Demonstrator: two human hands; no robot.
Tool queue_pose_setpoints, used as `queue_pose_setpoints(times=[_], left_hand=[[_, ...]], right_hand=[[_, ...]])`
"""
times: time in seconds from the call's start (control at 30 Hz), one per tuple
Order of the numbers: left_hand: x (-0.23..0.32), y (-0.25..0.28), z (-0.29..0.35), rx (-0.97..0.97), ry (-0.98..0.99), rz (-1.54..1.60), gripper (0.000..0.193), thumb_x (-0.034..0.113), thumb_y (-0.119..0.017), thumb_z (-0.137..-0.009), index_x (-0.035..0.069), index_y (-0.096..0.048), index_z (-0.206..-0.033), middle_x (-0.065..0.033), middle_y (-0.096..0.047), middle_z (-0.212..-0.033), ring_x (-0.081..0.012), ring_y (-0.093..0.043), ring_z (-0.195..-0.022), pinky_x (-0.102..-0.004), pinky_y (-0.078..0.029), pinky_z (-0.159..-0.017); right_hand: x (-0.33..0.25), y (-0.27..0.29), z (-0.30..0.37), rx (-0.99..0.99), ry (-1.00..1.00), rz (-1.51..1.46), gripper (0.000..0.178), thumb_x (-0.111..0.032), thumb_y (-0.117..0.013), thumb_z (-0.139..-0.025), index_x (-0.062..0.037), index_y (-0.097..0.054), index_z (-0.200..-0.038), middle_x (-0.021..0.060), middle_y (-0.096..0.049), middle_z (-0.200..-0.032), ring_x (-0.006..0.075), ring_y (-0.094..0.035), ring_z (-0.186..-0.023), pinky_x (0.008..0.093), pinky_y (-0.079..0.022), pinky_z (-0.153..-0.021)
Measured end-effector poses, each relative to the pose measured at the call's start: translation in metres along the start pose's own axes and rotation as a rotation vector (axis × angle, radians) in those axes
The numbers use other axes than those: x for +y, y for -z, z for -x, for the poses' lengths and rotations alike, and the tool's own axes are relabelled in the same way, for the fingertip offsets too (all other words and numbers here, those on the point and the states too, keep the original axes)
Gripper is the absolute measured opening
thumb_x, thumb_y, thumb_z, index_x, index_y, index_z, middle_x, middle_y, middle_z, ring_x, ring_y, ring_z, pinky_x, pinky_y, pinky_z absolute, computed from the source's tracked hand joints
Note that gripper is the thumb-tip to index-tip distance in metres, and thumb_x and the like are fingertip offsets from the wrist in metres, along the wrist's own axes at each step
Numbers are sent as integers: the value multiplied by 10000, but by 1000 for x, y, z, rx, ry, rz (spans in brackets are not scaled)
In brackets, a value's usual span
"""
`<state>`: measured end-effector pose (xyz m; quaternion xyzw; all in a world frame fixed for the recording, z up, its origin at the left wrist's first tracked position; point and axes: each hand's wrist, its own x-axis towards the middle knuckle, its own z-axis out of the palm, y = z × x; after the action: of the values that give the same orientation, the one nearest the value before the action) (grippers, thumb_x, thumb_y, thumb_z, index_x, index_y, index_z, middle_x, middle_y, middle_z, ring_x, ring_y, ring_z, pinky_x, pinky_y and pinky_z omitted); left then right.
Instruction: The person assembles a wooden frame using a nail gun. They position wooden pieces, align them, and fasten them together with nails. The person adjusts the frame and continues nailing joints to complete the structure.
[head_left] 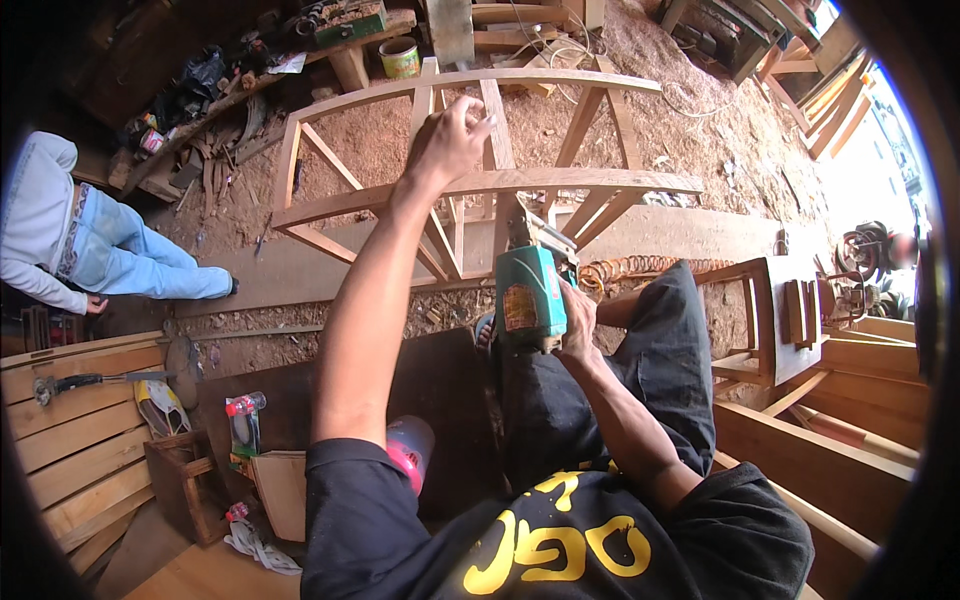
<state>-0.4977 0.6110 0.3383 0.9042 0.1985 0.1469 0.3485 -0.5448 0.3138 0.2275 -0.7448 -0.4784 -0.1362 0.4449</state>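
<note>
A pale wooden frame (590,180) stands in front of me, its two long curved rails joined by slats and slanting legs. My left hand (450,145) is over the gap between the rails, fingers curled together beside a wooden slat (497,125). What those fingers hold, if anything, is hidden. My right hand (578,322) grips the handle of a teal nail gun (530,290). The gun's nose points away from me, close to the near rail, and I cannot tell whether it touches the wood. A coiled orange air hose (650,265) lies beyond the gun.
Sawdust (720,130) covers the ground around the frame. At the left stands another person (110,235) in light blue trousers. A wooden stool-like piece (790,320) is at my right, above stacked boards (820,450). A paint tin (400,58) sits at the far side.
</note>
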Motion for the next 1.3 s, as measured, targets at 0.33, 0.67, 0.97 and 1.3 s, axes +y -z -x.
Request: queue_pose_setpoints(times=[0.33, 0.67, 0.97, 1.3], left_hand=[[-18, -36, -34, -125, 238, 321, 663, 656, -716, -792, -4, -664, -817, -118, -666, -764, -246, -639, -744, -406, -506, -674], [-2, -26, -25, -136, 272, 111, 547, 520, -527, -973, -1, -691, -934, -155, -699, -840, -266, -664, -863, -427, -488, -791], [-4, -27, -28, -160, 211, 133, 550, 502, -514, -987, -12, -679, -1091, -199, -708, -940, -297, -678, -952, -471, -496, -947], [-9, -25, -32, -212, 259, 89, 515, 511, -543, -970, 31, -721, -1029, -167, -710, -824, -250, -689, -870, -456, -507, -845]], right_hand=[[4, -18, -5, 20, -47, -39, 516, -213, -641, -804, 40, -574, -1249, 197, -678, -899, 361, -668, -765, 401, -524, -680], [5, -22, -7, 13, -78, -30, 490, -175, -626, -804, 24, -582, -1250, 205, -693, -940, 359, -683, -804, 406, -532, -698], [2, -28, -6, 42, -77, 35, 456, -147, -604, -819, 30, -580, -1239, 216, -692, -960, 366, -683, -826, 419, -530, -728], [0, -15, 1, 25, -95, -48, 468, -164, -648, -816, 43, -588, -1231, 183, -686, -882, 330, -683, -750, 384, -526, -659]])
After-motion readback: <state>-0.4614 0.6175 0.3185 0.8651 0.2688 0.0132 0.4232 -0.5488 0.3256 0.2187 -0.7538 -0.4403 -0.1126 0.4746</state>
